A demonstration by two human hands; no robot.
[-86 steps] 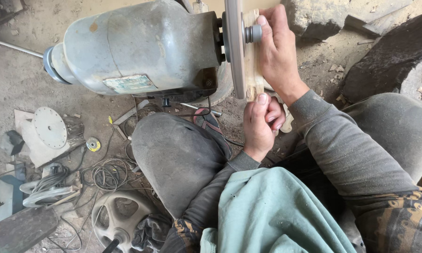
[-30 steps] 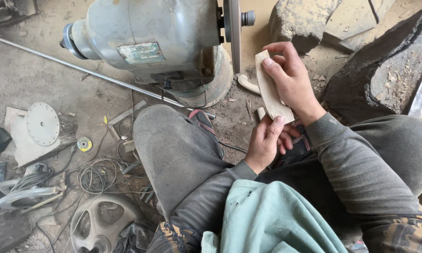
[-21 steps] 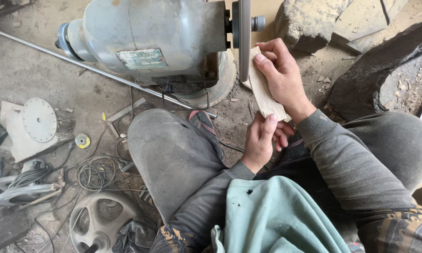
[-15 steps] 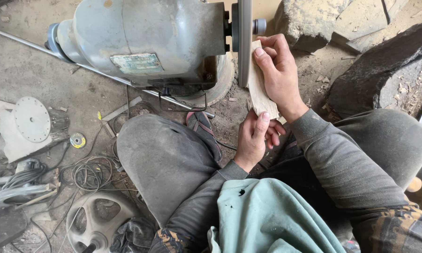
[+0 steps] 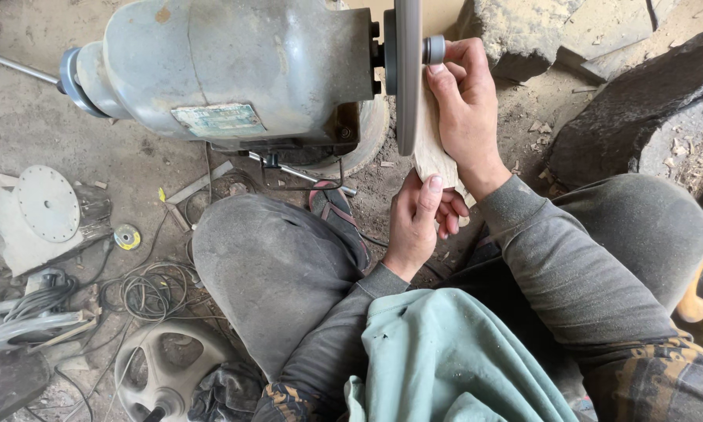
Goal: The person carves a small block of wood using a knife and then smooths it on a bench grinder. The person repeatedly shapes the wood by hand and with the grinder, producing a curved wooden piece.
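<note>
Two hands are gripping one pale wooden piece [image 5: 432, 152] against the flat side of the grey disc [image 5: 408, 74] on the motor [image 5: 234, 66]. The right hand [image 5: 469, 117] is clasping its upper part, and the left hand [image 5: 418, 223] is pinching its lower end.

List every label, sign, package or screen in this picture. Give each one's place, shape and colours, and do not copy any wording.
Rating plate: on the lower side of the grey motor housing, left of the grinding disc; a worn rectangle, pale blue-green with a whitish band.
No packages, signs or screens show.
</note>
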